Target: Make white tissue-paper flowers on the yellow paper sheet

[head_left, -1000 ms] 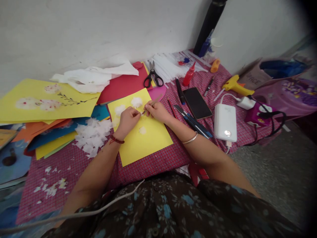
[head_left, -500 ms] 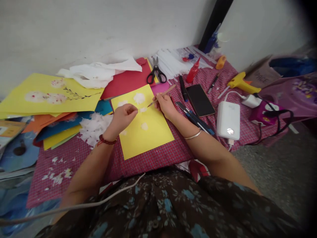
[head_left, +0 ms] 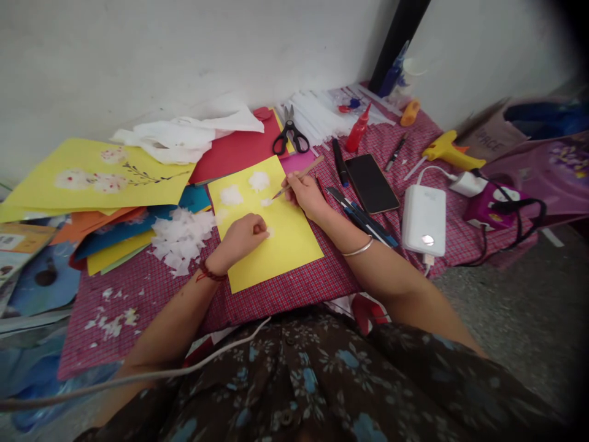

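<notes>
The left hand (head_left: 243, 239) has moved nearer over the yellow sheet (head_left: 276, 258), whether its grip holds anything I cannot tell, while the right hand (head_left: 305, 193), clamped on a slim brown tool (head_left: 313, 166), should work its tip lightly at the small white scrap (head_left: 265, 202) in the sheet's far half.
</notes>
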A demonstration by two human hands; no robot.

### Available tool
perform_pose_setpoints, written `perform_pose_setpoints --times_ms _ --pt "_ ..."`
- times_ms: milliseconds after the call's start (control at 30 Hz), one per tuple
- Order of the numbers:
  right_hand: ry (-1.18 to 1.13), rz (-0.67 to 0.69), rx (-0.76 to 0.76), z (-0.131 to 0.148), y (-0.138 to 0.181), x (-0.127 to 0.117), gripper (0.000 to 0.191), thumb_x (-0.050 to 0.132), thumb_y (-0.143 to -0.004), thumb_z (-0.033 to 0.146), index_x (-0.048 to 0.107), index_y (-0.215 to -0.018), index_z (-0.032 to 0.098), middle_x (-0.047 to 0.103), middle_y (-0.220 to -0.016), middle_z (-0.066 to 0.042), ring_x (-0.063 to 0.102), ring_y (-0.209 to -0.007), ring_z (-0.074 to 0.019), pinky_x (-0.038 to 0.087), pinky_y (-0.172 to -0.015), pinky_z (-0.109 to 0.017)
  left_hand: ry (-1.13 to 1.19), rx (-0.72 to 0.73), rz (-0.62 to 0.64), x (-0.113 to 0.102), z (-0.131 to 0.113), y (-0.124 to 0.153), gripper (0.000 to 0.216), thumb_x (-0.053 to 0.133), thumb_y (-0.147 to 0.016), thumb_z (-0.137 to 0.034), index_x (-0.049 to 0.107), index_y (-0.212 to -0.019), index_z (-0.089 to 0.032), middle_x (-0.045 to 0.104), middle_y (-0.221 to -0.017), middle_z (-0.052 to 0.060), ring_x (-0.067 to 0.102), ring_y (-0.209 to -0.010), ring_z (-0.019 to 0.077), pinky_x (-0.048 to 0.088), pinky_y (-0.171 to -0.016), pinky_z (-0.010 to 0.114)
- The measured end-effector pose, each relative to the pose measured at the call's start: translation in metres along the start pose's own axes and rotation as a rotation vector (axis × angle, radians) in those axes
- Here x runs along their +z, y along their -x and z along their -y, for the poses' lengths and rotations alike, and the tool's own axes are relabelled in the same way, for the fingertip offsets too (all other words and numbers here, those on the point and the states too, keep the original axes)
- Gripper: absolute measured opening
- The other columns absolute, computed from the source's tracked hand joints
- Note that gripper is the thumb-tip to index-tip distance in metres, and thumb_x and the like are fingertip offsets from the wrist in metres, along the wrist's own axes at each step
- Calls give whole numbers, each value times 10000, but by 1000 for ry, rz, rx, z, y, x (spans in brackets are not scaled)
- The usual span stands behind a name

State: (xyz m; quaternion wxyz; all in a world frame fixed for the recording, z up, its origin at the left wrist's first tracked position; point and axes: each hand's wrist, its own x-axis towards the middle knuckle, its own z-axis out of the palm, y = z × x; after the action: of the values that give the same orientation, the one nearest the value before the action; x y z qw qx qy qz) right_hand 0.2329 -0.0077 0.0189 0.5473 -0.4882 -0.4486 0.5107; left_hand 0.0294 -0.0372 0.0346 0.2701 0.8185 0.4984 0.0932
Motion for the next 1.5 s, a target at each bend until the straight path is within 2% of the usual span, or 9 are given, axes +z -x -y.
perform_pose_setpoints --times_ms 167,300,400,600,800,1067,1233,1400,1500 --pt "16 -7 8 2 1 1 336 415 -1020 346 539 -759 174 489 -465 80 398 -354 -45 294 -375 -157 156 14 -37 1 2 1 83 623 -708 -256 567 -682 -202 576 -701 10 541 -662 158 414 -611 296" --pt "11 20 2 3 2 2 315 406 -1020 264 531 -745 172 486 -457 82 408 -352 -46 299 -381 -156 467 -70 -67 -14 7 -2 149 645 -701 -320 578 -696 -187 597 -670 5 507 -593 126 385 -550 264" --pt "24 60 2 3 3 2 306 414 -1015 251 529 -742 173 485 -455 83 406 -351 -47 301 -385 -156 553 -116 -126 -27 9 -7 156 675 -669 -286 556 -676 -186 581 -626 -9 492 -555 110 381 -527 251" --pt "54 60 12 2 3 3 292 419 -1009 244 529 -748 172 484 -457 85 404 -353 -47 299 -387 -154 259 -43 24 -19 6 -10 135 652 -707 -311 614 -751 -189 612 -658 3 533 -589 142 387 -537 270" --pt "69 81 -16 1 4 4 283 421 -995 208 539 -742 167 489 -463 79 413 -365 -51 309 -392 -157 -24 38 -17 1 2 -2 66 634 -752 -238 577 -761 -207 605 -744 26 554 -663 173 405 -611 311" --pt "53 74 -12 1 5 4 277 423 -1000 207 522 -744 177 480 -454 88 406 -354 -51 302 -380 -156 151 63 -26 -3 4 3 102 566 -783 -270 536 -714 -201 556 -704 5 516 -653 156 402 -611 293" --pt "50 193 -57 8 16 7 251 422 -1009 215 544 -794 170 528 -526 77 451 -397 -43 350 -415 -148 304 24 -78 -5 10 3 117 570 -785 -301 537 -741 -197 577 -701 3 523 -642 151 420 -595 282" --pt "48 229 -74 7 20 9 262 434 -1014 280 561 -816 166 536 -539 75 464 -405 -39 361 -416 -146 23 213 8 -7 2 1 220 542 -806 -184 611 -1016 -189 626 -934 59 590 -836 197 474 -781 350" --pt "22 199 -87 2 16 7 272 453 -1004 334 555 -811 171 537 -529 75 454 -389 -43 353 -399 -151 -103 321 130 -9 -1 -4 135 510 -812 -141 616 -886 -181 613 -917 72 577 -884 216 456 -814 365"
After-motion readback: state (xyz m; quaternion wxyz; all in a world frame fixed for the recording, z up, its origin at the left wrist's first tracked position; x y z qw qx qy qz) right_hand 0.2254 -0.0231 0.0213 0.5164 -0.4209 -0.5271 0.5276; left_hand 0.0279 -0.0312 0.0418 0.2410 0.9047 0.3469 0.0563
